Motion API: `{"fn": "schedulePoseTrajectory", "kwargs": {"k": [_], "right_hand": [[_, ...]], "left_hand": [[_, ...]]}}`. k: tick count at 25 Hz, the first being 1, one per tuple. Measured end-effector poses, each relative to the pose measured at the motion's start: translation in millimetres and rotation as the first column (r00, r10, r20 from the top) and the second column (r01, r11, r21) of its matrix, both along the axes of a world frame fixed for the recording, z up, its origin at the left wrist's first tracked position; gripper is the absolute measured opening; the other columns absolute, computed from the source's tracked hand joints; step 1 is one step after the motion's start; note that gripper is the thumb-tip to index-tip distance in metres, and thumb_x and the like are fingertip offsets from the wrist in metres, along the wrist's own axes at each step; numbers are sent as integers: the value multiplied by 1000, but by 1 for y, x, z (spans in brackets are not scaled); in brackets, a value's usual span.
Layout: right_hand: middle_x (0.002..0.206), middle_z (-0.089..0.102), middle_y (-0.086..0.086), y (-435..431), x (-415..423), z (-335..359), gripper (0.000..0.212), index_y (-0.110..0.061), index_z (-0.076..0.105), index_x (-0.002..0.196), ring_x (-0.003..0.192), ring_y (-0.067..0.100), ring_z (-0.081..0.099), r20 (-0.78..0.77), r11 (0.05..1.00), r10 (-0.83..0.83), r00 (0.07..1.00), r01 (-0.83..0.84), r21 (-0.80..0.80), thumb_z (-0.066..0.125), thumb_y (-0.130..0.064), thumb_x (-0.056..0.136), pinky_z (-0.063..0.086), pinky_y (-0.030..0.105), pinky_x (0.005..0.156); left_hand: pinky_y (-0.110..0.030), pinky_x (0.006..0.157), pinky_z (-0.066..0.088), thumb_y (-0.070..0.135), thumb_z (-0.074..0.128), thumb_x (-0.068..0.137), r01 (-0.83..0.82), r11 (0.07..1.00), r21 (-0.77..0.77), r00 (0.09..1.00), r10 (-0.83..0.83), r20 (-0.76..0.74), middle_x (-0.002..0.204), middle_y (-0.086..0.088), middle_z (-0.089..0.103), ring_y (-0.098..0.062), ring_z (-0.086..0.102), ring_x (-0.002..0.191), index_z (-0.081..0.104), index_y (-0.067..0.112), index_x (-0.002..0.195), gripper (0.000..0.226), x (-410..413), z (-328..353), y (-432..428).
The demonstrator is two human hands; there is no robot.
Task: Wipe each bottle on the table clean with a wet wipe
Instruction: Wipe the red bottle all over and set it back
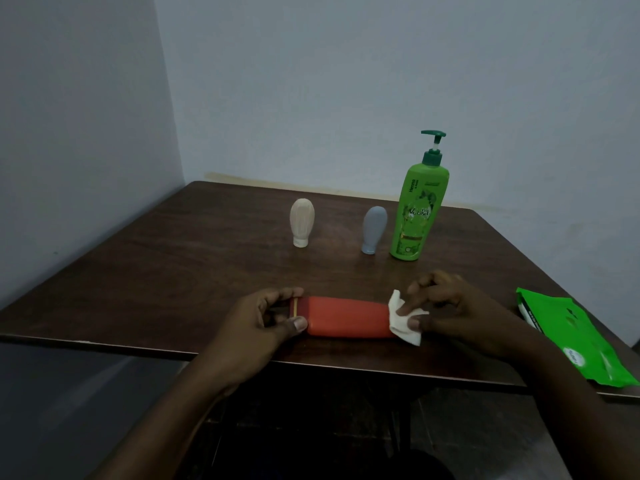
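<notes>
Gripping the red bottle (346, 317) at its cap end with the left hand (263, 323), pinching the wipe (401, 322) on its right end with the right hand (457, 313), likely sweeping leftward next.

The orange-red bottle (346, 317) has a thin yellow band beside its dark cap end. The wet wipe (401, 320) is white. The pump bottle (415, 216) is bright green with a darker green pump, white lettering and a leafy print. The beige squeeze bottle (302, 218) shows fine vertical lines and a white cap. The grey-blue squeeze bottle (374, 228) is plain. The wipes pack (581, 341) is green with a round white label. The surface (173, 271) is dark brown wood grain.
</notes>
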State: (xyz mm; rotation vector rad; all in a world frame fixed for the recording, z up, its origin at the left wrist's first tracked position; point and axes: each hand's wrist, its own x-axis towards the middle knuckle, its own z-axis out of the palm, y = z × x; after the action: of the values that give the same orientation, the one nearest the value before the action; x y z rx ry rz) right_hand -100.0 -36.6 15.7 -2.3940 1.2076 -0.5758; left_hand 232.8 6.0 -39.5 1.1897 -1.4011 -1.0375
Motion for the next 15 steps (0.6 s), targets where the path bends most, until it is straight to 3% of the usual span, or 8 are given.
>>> {"fn": "schedulePoseTrajectory", "kwargs": {"k": [3, 7, 12, 15], "right_hand": [[109, 56, -17, 3, 12, 4, 18, -45, 71, 94, 111, 6, 49, -73, 994, 8, 997, -16, -104, 78, -43, 78, 45, 37, 93], [94, 54, -17, 14, 73, -4, 15, -32, 66, 90, 93, 4, 45, -132, 954, 101, 986, -133, -269, 71, -44, 83, 39, 23, 75], [100, 60, -5, 33, 128, -24, 13, -20, 65, 97, 92, 14, 50, -109, 881, 110, 988, -148, -449, 65, -30, 90, 40, 30, 80], [106, 58, -11, 32, 96, -24, 17, -30, 60, 101, 95, 15, 49, -181, 880, 7, 983, -92, -466, 61, -39, 87, 42, 37, 81]], "left_hand": [[-23, 93, 58, 1, 76, 88, 9, 1000, 12, 1000, -9, 9, 114, 3, 79, -13, 74, 106, 69, 20, 127, 44, 2, 0, 0], [-32, 100, 56, 4, 79, 87, 21, 1000, 17, 999, -22, 33, 116, 5, 78, -11, 73, 108, 69, 22, 127, 45, 3, 1, -3], [-36, 98, 58, -3, 76, 86, 68, 997, 37, 997, -67, -40, 115, -4, 79, -21, 75, 108, 67, 14, 130, 48, 5, 1, -3], [-37, 99, 57, -2, 78, 84, 69, 996, 58, 996, -66, -56, 113, -4, 80, -22, 75, 109, 69, 19, 128, 49, 5, -1, -6]]}}
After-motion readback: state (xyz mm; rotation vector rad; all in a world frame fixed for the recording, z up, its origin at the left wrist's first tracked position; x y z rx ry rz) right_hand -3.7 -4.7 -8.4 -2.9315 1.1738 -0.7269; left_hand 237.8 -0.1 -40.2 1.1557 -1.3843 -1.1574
